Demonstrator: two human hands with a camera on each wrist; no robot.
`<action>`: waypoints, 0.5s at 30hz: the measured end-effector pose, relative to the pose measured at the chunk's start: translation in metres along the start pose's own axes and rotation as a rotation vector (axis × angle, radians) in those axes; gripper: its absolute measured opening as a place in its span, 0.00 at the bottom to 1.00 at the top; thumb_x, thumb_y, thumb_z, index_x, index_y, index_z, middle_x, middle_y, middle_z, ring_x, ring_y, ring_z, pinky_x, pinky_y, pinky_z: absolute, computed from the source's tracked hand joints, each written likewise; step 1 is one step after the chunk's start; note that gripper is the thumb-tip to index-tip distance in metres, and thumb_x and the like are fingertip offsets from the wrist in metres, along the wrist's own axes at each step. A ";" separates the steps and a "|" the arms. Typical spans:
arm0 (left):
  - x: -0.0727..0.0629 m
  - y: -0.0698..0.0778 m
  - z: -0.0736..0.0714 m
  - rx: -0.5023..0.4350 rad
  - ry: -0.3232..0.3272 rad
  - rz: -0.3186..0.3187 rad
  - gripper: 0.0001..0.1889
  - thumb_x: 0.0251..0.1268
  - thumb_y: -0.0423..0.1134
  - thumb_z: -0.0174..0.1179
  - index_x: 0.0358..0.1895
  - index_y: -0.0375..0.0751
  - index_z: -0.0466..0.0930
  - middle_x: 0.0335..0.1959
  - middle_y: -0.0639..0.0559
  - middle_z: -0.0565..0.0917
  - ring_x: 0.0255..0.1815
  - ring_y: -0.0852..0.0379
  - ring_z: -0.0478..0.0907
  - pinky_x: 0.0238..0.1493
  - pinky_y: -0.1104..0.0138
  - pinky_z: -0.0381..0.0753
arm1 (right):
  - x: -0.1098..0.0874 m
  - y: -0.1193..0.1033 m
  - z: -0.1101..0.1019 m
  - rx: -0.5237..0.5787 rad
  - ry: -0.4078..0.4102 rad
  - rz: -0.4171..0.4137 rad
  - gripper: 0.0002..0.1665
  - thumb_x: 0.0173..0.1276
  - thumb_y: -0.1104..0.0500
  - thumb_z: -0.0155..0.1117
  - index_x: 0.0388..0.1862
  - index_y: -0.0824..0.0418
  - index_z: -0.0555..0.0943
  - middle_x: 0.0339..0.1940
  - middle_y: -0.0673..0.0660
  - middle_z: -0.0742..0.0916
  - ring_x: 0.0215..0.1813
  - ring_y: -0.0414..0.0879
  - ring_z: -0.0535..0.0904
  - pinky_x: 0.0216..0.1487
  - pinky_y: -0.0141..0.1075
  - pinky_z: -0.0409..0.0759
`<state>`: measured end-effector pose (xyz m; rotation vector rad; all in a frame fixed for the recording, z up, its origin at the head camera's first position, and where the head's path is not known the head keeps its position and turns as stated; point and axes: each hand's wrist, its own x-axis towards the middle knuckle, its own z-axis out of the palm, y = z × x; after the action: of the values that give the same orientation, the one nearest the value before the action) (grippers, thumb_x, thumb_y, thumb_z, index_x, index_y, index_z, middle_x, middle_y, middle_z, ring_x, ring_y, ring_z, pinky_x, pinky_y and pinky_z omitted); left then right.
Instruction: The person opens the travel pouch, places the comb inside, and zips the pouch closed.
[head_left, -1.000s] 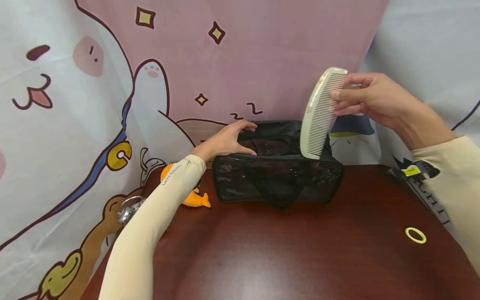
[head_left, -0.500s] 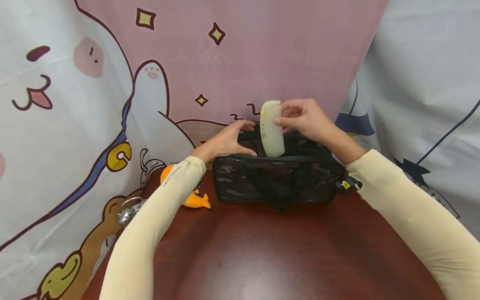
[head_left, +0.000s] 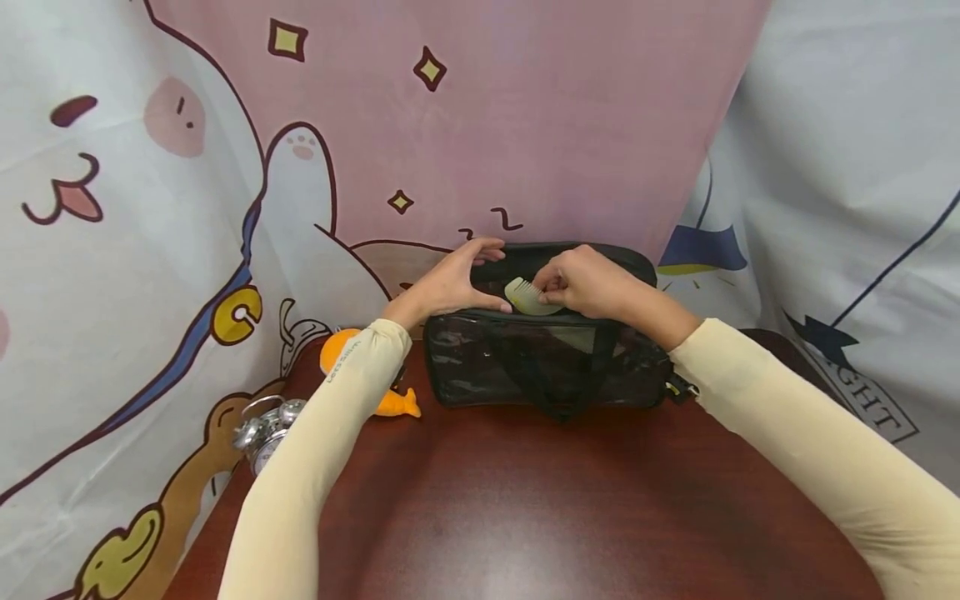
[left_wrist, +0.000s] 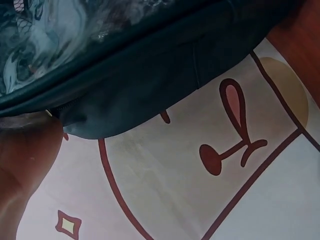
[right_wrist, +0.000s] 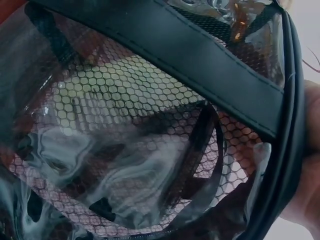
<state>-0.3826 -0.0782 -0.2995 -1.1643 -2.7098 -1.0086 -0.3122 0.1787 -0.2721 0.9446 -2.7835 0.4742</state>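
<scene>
currently, the thumb and fingers of the right hand (head_left: 592, 282) pinch the pale comb (head_left: 529, 298), which is tilted and partly inside the opening of the black bag (head_left: 459, 362). the thumb and fingers of the left hand (head_left: 452, 282) are spread apart, the thumb along the bag's front rim. the bag stands on the table (head_left: 487, 500). to its left, the sleeve (head_left: 300, 475) partly hides the orange toy (head_left: 399, 404) and silver alarm clock (head_left: 264, 440).
</scene>
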 end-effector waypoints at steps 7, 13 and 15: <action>-0.001 -0.001 -0.001 -0.018 0.005 -0.001 0.54 0.54 0.54 0.82 0.82 0.45 0.61 0.75 0.52 0.75 0.78 0.53 0.70 0.83 0.58 0.65 | 0.002 -0.001 -0.001 0.008 -0.008 0.055 0.05 0.71 0.60 0.74 0.45 0.56 0.92 0.38 0.54 0.93 0.41 0.48 0.89 0.48 0.48 0.88; -0.009 -0.003 0.000 -0.078 0.077 -0.001 0.48 0.60 0.56 0.78 0.81 0.48 0.64 0.73 0.54 0.78 0.76 0.55 0.72 0.81 0.59 0.68 | -0.002 -0.004 -0.001 0.042 0.074 0.085 0.07 0.72 0.55 0.74 0.45 0.56 0.91 0.37 0.53 0.93 0.41 0.48 0.89 0.46 0.47 0.88; -0.012 -0.004 0.001 -0.093 0.134 0.017 0.43 0.64 0.55 0.75 0.79 0.48 0.66 0.71 0.53 0.79 0.74 0.54 0.74 0.80 0.59 0.70 | -0.002 -0.005 -0.001 0.055 0.107 0.092 0.08 0.72 0.55 0.74 0.45 0.56 0.91 0.38 0.53 0.93 0.41 0.47 0.89 0.46 0.47 0.88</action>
<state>-0.3763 -0.0873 -0.3059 -1.0871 -2.5714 -1.1767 -0.3072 0.1767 -0.2702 0.7803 -2.7382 0.5996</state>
